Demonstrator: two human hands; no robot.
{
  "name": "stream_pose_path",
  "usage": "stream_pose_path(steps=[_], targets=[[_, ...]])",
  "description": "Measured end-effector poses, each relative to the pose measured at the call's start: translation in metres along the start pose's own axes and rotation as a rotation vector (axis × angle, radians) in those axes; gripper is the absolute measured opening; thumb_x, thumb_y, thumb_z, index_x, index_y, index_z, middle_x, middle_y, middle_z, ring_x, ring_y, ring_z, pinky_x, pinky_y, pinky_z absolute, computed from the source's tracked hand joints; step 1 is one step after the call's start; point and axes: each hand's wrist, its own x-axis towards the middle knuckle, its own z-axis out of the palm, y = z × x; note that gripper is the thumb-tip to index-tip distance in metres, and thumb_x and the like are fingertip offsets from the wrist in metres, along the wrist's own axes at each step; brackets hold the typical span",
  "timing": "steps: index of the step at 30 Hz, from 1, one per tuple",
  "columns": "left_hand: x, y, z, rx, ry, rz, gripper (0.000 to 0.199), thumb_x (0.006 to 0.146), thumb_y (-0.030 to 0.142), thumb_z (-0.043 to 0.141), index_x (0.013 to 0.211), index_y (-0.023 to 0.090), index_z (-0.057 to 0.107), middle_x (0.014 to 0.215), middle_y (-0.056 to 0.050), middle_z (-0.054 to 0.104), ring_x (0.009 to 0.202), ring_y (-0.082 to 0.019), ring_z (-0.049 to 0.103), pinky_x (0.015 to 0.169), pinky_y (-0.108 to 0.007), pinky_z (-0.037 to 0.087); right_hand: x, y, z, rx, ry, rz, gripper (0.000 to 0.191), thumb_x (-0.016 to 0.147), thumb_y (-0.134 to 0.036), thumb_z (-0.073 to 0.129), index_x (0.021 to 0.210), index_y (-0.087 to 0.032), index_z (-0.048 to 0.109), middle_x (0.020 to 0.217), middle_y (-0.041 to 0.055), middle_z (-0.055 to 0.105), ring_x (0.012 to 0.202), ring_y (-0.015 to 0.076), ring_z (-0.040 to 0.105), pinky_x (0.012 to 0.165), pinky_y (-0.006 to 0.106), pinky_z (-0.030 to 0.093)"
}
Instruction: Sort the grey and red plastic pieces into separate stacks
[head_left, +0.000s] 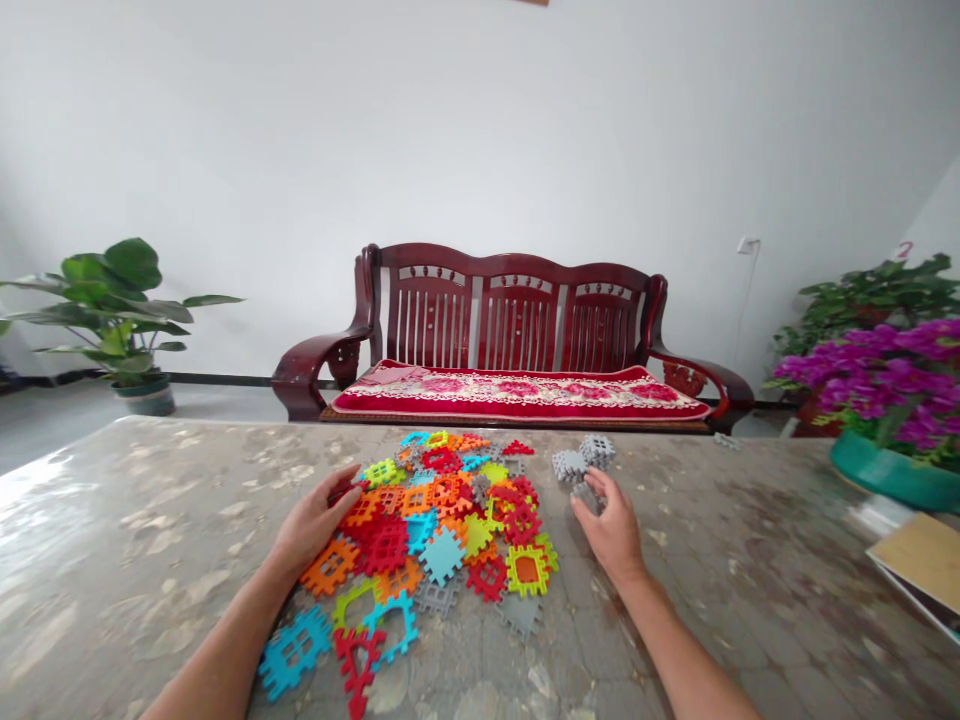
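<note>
"Dark red wooden bench [517, 310] against that white wall, floral seat cover [525, 395] on it, and before it a gray-brown table [195, 560]. What's happening there?"

"Toothed plastic tiles [442, 553] lie heaped mid-table, red, orange, lime, blue and some gray. Right of the heap, toward the far edge, sit two gray clusters [570, 466]. Just beside them, the right hand [615, 530] pinches a gray tile [589, 497] between thumb and fingertips."

"Which step would you call it?"

"Handling gray tiles apart from the heap, I'd judge. To my mind the next move calls for a light, steady pinch that doesn't nudge the clusters."

"And the left hand [319, 520]?"

"At the heap's left side, thumb and fingers curled by a dark red tile [346, 490]. I can't tell whether they grip it or only rest there."

"What else escapes you?"

"Lower tiles are covered by those on top, and fingers mask part of the pinched one. I can't count the layers in the clusters. The table's near edge is out of view, and a tan-topped item [919, 555] by its right edge is cut off."
</note>
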Motion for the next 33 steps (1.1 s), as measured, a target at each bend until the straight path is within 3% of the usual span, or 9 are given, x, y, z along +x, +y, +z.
stream_pose_path(steps=[3, 8, 14, 23, 33], targets=[[0.000, 0.000, 0.000, 0.006, -0.002, 0.001, 0.079, 0.069, 0.072, 0.061, 0.126, 0.017, 0.060, 0.123, -0.010, 0.068, 0.115, -0.030, 0.062, 0.104, -0.044, 0.046, -0.002, 0.001, 0.004, 0.018, -0.067, 0.007, 0.050, 0.077, -0.043, 0.059, 0.120, -0.018, 0.060, 0.113, 0.0118, 0.069, 0.101, 0.0254, 0.063, 0.091, 0.043, 0.048], [0.002, -0.004, -0.002, 0.034, 0.002, 0.016, 0.076, 0.070, 0.070, 0.060, 0.124, 0.017, 0.062, 0.123, -0.009, 0.068, 0.111, -0.029, 0.064, 0.104, -0.041, 0.046, 0.008, 0.017, 0.005, -0.018, 0.017, 0.098, 0.044, 0.080, -0.043, 0.049, 0.113, -0.017, 0.065, 0.110, 0.0125, 0.070, 0.095, 0.0259, 0.064, 0.085, 0.042, 0.049], [0.003, -0.005, -0.001, 0.033, -0.011, -0.002, 0.076, 0.070, 0.069, 0.060, 0.124, 0.016, 0.061, 0.123, -0.009, 0.068, 0.110, -0.028, 0.065, 0.102, -0.041, 0.048, 0.026, 0.034, 0.009, 0.028, 0.005, 0.186, 0.046, 0.078, -0.040, 0.046, 0.113, -0.017, 0.065, 0.109, 0.0127, 0.071, 0.091, 0.0234, 0.067, 0.085, 0.039, 0.050], [0.000, 0.002, -0.002, 0.065, 0.002, 0.010, 0.074, 0.070, 0.069, 0.060, 0.122, 0.016, 0.063, 0.122, -0.009, 0.069, 0.111, -0.029, 0.064, 0.102, -0.040, 0.047, 0.039, 0.018, 0.008, -0.158, -0.056, 0.299, 0.039, 0.084, -0.042, 0.043, 0.107, -0.024, 0.069, 0.104, 0.0082, 0.073, 0.090, 0.0252, 0.067, 0.079, 0.038, 0.050], [0.005, -0.013, -0.002, 0.011, -0.025, -0.008, 0.072, 0.071, 0.066, 0.062, 0.123, 0.017, 0.062, 0.121, -0.010, 0.069, 0.110, -0.029, 0.065, 0.100, -0.040, 0.048, 0.041, 0.007, 0.010, -0.214, -0.139, 0.368, 0.039, 0.087, -0.037, 0.038, 0.109, -0.025, 0.068, 0.105, 0.0060, 0.072, 0.097, 0.0243, 0.065, 0.081, 0.034, 0.047]])
